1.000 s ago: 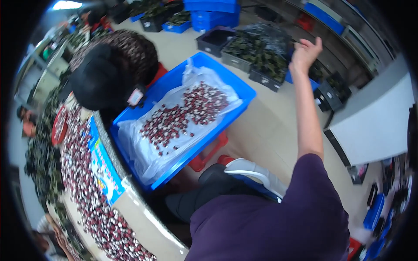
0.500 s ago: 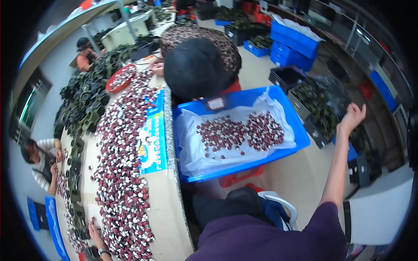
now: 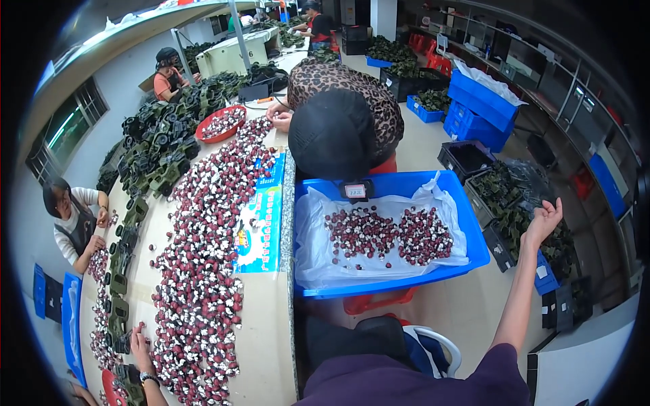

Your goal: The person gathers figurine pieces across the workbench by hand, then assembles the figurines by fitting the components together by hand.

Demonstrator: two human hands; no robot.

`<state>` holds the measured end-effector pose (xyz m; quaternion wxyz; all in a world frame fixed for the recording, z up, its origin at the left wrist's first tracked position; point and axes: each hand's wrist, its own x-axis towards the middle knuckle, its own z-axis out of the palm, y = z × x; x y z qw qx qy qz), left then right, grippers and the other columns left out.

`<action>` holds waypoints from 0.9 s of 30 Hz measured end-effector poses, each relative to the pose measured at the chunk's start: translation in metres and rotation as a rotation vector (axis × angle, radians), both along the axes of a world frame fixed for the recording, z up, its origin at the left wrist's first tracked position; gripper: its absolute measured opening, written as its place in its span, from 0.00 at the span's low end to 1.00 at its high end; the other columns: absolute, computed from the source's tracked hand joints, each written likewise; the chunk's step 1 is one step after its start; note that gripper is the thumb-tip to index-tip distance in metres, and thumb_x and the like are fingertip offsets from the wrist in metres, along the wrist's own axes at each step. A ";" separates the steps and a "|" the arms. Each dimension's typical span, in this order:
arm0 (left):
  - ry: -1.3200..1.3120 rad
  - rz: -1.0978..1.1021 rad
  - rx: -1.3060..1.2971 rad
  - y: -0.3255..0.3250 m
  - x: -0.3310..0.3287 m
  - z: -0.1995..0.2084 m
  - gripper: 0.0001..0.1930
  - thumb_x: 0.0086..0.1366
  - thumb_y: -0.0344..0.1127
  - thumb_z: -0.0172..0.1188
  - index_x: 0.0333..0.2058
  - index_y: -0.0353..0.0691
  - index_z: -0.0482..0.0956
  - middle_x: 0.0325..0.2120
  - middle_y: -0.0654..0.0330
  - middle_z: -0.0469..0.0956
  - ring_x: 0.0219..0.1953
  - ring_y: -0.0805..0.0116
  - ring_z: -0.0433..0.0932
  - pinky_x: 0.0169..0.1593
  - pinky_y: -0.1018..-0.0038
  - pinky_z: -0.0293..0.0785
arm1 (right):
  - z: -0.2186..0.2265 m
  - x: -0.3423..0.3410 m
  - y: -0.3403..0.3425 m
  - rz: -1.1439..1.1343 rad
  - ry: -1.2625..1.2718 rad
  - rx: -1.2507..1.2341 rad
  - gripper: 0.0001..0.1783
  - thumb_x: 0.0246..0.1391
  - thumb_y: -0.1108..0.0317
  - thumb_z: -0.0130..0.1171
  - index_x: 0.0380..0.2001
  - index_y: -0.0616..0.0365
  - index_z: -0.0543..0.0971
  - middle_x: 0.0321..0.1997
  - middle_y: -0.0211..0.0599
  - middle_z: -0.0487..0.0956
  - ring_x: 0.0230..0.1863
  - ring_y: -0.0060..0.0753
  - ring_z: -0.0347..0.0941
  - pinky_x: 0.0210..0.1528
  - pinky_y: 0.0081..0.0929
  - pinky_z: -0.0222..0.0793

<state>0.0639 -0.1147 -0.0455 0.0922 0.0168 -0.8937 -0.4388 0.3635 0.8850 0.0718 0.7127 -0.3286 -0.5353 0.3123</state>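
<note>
- While the right arm stretches out to the person's right, the right hand [image 3: 544,218] is raised with fingers loosely spread and palm empty, clamped on nothing.
- The left hand is out of view.
- Nearest the right hand are dark bins [image 3: 509,203] of green parts on the floor, just below and behind it; whether the hand touches them cannot be told.
- A blue crate [image 3: 474,233], lined with a white bag [image 3: 311,250], stands left of the hand and well apart from it; red-and-white small parts [image 3: 389,233] lie in two clusters inside.
- A seated person in a black cap [image 3: 332,132] bends over the far edge of the crate.
- The worktop [image 3: 267,325] at left carries a long band of the same small parts [image 3: 203,271], a printed sheet [image 3: 257,223] and green toy pieces [image 3: 159,145].
- Other people's hands work at the worktop's left and near edges.
</note>
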 end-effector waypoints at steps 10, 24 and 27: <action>-0.037 0.035 0.051 -0.015 -0.006 -0.011 0.23 0.71 0.48 0.48 0.53 0.36 0.75 0.50 0.63 0.71 0.32 0.79 0.65 0.36 0.81 0.67 | -0.009 -0.014 -0.003 0.048 -0.005 -0.005 0.36 0.50 0.87 0.51 0.63 0.60 0.59 0.43 0.34 0.71 0.38 0.19 0.65 0.46 0.17 0.63; -0.012 0.027 0.071 -0.023 -0.008 -0.021 0.22 0.72 0.47 0.47 0.54 0.37 0.74 0.49 0.70 0.73 0.32 0.81 0.64 0.38 0.83 0.65 | -0.016 -0.023 -0.013 0.092 -0.019 -0.070 0.30 0.58 0.80 0.51 0.63 0.62 0.57 0.35 0.30 0.73 0.27 0.15 0.62 0.27 0.14 0.59; 0.069 0.046 -0.049 -0.037 -0.011 -0.028 0.21 0.72 0.47 0.47 0.54 0.38 0.74 0.48 0.71 0.73 0.32 0.81 0.64 0.39 0.83 0.65 | -0.019 -0.031 -0.016 0.103 -0.027 -0.100 0.30 0.59 0.80 0.51 0.63 0.62 0.57 0.35 0.30 0.73 0.27 0.16 0.62 0.27 0.13 0.59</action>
